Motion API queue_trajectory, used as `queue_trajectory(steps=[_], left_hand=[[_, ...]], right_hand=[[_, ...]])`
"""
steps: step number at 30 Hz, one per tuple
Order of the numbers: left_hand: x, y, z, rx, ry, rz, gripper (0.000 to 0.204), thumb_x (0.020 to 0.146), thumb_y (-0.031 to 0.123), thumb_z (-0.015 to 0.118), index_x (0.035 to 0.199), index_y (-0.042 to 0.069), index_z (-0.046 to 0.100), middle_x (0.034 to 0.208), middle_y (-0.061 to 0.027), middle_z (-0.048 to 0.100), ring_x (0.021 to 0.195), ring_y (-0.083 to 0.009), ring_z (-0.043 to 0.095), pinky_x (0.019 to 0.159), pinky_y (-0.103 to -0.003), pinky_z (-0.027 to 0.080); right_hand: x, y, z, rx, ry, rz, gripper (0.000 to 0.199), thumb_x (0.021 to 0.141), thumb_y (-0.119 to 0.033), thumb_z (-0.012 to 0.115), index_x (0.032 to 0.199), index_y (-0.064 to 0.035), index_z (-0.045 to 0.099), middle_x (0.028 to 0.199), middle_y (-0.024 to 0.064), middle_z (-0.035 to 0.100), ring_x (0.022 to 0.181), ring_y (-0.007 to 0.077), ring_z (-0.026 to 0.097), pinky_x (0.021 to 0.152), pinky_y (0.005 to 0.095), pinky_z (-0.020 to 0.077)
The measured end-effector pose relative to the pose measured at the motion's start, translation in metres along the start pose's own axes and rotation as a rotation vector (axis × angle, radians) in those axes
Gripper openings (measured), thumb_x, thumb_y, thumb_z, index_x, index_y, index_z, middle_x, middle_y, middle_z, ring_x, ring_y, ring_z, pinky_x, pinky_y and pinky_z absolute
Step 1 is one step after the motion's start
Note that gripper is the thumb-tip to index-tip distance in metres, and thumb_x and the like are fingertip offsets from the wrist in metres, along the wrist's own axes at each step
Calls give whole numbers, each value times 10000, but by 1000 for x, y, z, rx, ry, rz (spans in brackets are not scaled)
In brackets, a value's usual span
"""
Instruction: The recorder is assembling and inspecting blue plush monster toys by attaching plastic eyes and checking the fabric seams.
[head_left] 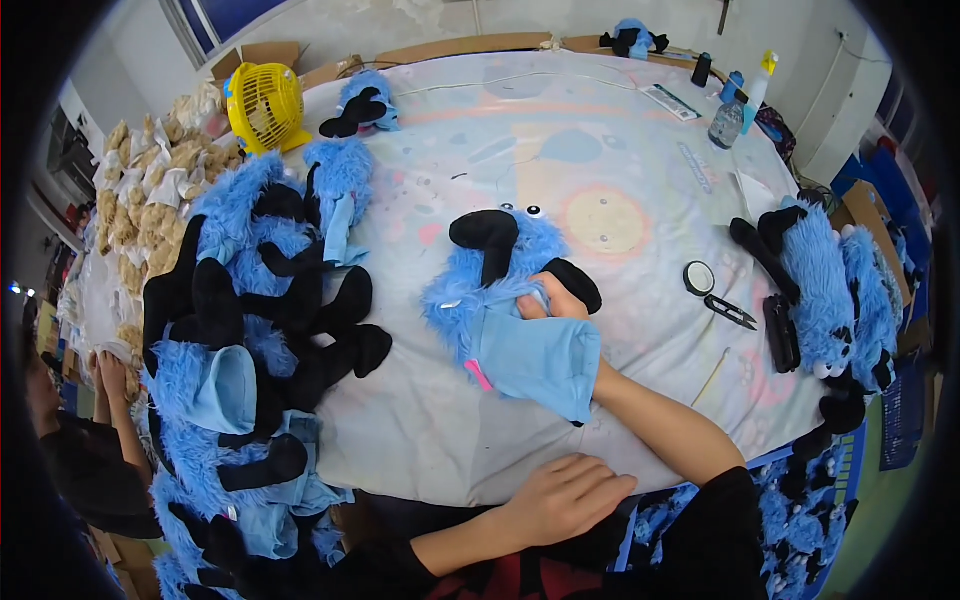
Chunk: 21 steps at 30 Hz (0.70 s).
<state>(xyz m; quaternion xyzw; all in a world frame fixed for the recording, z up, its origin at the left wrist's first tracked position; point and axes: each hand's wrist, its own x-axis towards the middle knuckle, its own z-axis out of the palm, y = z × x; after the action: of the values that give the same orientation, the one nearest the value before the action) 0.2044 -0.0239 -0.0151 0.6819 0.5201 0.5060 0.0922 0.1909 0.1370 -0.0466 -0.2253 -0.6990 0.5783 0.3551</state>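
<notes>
A furry blue plush toy [540, 240] with black limbs and small googly eyes lies near the middle of the table. Its smooth light blue cloth part [540, 360] spreads toward me, with a pink tab at its left edge. My right hand [558, 298] is closed on the plush toy where cloth meets fur, thumb and fingers gripping it; part of the hand is hidden by the cloth. My left hand [568, 500] rests by the table's near edge, apart from the toy, fingers loosely extended with nothing seen in them.
Similar blue toys [250, 340] are heaped on the left, with more at right [820, 280]. Thread snips [730, 312], a round tape roll [699, 278] and a black case-like object [781, 333] lie right. A yellow fan [266, 108] and bottles [728, 122] stand farther back. Another person's hands [112, 375] show at far left.
</notes>
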Motion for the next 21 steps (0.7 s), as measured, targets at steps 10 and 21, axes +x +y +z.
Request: queue_trajectory(steps=[10,21], left_hand=[[-17,-5,-71,214,267,-252,182,688,123,702,770,45,560,659,-35,521,575,-159,465,567,-248,396],[-29,-1,-74,303,375,-410,197,672,0,645,854,-13,569,679,-56,559,514,-189,471,493,-248,409]], right_hand=[[-23,-30,11,-174,-17,-285,233,745,-96,631,953,-59,534,869,55,524,700,162,490,619,247,407],[-48,-61,25,-260,-28,-665,244,683,-76,676,891,-60,550,904,61,512,718,186,483,655,250,403]])
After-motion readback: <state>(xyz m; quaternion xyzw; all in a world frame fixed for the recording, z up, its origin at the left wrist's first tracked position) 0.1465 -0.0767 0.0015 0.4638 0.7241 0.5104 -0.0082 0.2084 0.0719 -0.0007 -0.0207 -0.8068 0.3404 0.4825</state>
